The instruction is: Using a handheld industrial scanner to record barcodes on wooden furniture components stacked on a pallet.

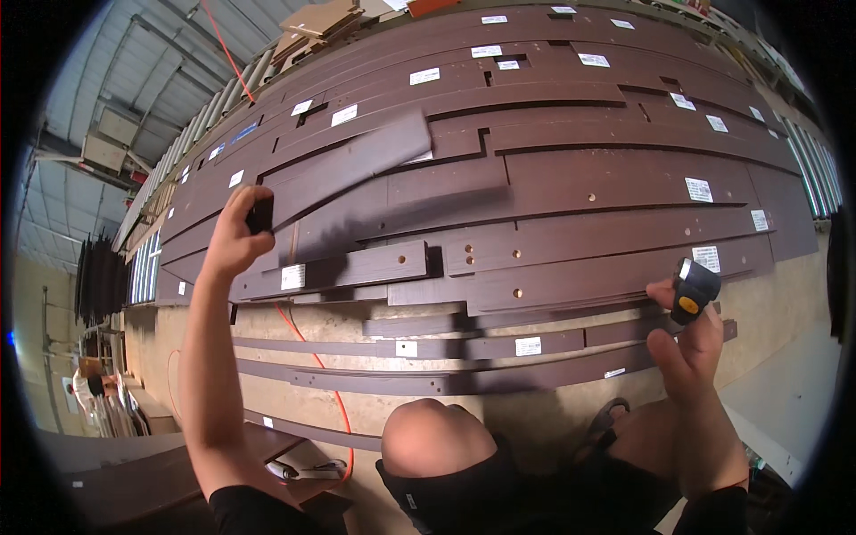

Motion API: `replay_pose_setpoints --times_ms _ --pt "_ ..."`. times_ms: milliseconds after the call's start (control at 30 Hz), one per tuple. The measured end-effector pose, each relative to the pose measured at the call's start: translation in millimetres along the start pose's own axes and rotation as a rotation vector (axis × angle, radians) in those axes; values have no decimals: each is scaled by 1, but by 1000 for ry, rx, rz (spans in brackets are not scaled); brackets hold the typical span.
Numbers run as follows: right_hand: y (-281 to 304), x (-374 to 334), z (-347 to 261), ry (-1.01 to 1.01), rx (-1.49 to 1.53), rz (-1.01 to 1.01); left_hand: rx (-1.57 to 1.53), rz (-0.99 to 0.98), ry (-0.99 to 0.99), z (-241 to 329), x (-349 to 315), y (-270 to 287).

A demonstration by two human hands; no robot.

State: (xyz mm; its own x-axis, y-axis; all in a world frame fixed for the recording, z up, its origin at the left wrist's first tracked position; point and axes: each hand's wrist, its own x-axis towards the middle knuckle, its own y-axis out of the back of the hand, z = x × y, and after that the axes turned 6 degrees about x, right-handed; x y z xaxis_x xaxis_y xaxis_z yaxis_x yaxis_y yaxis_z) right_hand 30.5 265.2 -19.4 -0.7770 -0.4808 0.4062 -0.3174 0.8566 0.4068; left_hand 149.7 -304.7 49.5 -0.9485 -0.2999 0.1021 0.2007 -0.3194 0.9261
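Observation:
My left hand (242,230) is closed on the near end of a dark brown board (357,165). The board is raised above the others and slants up to the right, its shadow lying on the boards below. At the right, my right hand (691,348) is wrapped around a small black barcode scanner (694,292) with a yellow button. Under both hands spread rows of long dark brown boards (615,178), many with white printed labels (699,190). Just below my left hand lies a short board (348,269) with a label and a round hole.
Narrow brown strips (481,346) lie nearest my knees. A red-orange hose (334,383) runs over the floor at the left. Roller conveyors (810,165) show at both sides. Brown panels (316,22) are piled at the far edge. Another person (89,385) is at the far left.

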Motion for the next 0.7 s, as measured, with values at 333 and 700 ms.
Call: replay_pose_setpoints --times_ms 333,700 --pt "-11 11 -10 61 418 23 -1537 -859 323 187 -47 -93" --pt "14 20 -10 219 -48 207 -1581 -1057 397 206 -54 -142"
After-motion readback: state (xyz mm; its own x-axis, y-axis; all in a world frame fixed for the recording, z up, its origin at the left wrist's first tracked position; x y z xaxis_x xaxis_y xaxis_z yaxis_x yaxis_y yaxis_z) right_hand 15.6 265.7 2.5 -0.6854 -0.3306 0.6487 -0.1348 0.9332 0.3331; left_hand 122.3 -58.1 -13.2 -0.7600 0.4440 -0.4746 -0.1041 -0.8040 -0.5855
